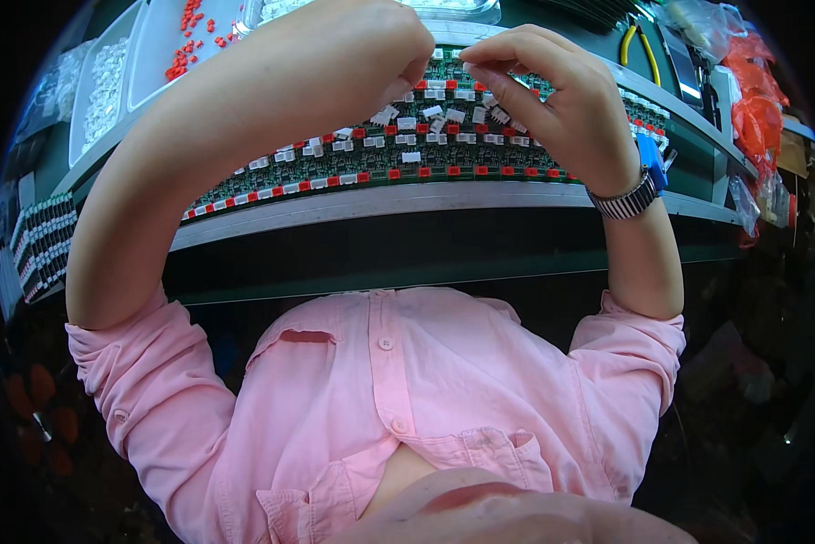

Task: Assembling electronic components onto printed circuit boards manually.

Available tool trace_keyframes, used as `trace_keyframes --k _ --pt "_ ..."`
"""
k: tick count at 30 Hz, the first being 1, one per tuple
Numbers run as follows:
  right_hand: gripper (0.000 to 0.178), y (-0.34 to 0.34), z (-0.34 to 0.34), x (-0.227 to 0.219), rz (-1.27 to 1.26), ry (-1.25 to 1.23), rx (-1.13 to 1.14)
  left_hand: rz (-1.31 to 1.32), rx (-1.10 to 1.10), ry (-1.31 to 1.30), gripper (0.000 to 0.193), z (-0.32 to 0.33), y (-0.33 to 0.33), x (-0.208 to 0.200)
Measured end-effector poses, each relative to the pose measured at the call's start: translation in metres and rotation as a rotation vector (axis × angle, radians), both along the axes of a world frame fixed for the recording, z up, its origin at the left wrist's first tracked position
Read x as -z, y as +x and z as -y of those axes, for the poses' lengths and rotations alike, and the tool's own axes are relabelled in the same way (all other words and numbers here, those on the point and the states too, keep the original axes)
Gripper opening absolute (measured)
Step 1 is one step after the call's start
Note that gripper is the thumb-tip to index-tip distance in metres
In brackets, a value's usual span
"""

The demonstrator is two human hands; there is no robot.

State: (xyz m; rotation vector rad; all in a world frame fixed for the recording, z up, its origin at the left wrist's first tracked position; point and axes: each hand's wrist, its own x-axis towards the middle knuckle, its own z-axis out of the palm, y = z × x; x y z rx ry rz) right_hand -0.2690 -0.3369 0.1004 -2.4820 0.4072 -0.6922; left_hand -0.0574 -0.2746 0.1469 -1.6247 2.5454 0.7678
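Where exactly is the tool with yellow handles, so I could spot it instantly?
Find the long rows of green circuit boards beneath the two hands. Up and to the right of the right hand, beyond the metal rail, lies the tool. Its two bright yellow handles, splayed apart, distinguish it from the red plastic bags farther right.
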Motion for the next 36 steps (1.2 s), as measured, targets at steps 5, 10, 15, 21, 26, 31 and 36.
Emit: trace_keyframes --k 5,10,15,21,26,31,36 --pt "0.016 0.004 -0.004 -0.01 -0.119 -0.086 0.013 -0.035 0.026 -0.273 0.009 -0.036 0.016 0.012" --pt "0.015 0.01 -0.005 -0.016 -0.194 -0.217 0.0 -0.097 -0.01 -0.445 0.013 -0.051 0.016 0.032" --pt "0.013 0.012 -0.004 -0.02 -0.249 -0.388 -0.018 -0.196 -0.028 -0.482 0.012 -0.056 0.023 0.036" --pt "0.012 0.012 -0.004 -0.016 -0.244 -0.426 -0.032 -0.44 -0.178 -0.441 0.01 -0.065 0.035 0.033" --pt "0.013 0.012 0.002 -0.015 -0.282 -0.439 -0.141 -0.541 -0.216 -0.457 0.011 -0.074 0.048 0.035" --pt "0.008 0.039 -0.025 -0.021 -0.236 -0.264 -0.128 -0.627 -0.415 -0.405 0.014 -0.085 0.055 0.029" --pt "0.006 0.086 -0.05 -0.011 -0.199 -0.454 -0.268 -0.56 -0.208 -0.529 0.018 -0.089 0.073 0.035"
